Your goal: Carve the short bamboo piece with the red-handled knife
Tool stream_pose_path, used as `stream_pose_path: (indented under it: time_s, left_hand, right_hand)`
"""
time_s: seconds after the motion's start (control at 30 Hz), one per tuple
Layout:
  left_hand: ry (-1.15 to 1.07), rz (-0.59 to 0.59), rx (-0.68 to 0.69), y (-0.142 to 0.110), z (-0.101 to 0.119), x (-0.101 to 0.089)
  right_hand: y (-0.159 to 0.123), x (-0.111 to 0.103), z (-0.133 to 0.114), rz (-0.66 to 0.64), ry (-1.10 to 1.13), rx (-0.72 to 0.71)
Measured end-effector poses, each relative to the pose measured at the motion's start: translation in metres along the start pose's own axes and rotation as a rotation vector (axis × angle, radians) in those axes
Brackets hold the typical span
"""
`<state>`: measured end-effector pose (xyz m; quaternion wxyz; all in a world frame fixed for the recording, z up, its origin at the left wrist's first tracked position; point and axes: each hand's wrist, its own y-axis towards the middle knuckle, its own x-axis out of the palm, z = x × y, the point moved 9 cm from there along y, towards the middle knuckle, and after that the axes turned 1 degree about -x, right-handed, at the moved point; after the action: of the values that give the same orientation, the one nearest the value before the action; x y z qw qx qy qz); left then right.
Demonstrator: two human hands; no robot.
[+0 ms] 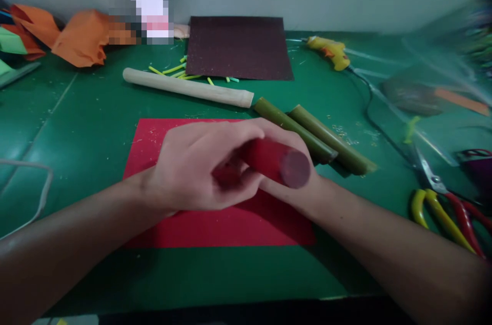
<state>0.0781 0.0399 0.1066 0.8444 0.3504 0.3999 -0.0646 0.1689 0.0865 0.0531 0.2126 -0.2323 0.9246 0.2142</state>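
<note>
Both hands are together over a red sheet of paper (246,230) on the green table. My left hand (200,161) curls its fingers round a red cylinder (265,160), whose round, darker end points right and toward me. Close behind the cylinder, my right hand (294,135) is closed about it too, with most of its fingers hidden by the left hand. Motion blurs the cylinder, so I cannot tell its material. Just beyond the hands lie two green bamboo pieces (295,130) and a pale wooden stick (188,89).
A dark sheet (240,48) lies at the back over several yellow-green strips. A yellow glue gun (328,51) with a cord lies back right, near clear plastic (423,74). Scissors (442,202) with red and yellow handles are at right. Crumpled orange paper (82,40) sits back left.
</note>
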Motion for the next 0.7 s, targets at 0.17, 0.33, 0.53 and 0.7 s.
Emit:
stream_pose_path:
  time_s: [0.17, 0.33, 0.53, 0.7]
  left_hand:
    - [-0.078, 0.397, -0.105, -0.016, -0.032, -0.037]
    - [-0.347, 0.587, -0.124, -0.022, -0.064, -0.035]
    - [-0.564, 0.55, -0.26, -0.021, -0.084, -0.02]
    - [-0.812, 0.452, -0.52, -0.025, -0.096, 0.0]
  right_hand:
    - [-0.004, -0.007, 0.0, 0.113, 0.135, 0.008]
    - [-0.001, -0.017, -0.015, 0.093, -0.28, -0.171]
    - [0.011, -0.001, -0.005, -0.181, -0.672, -0.199]
    - [0.008, 0.013, -0.001, -0.324, -0.687, -0.202]
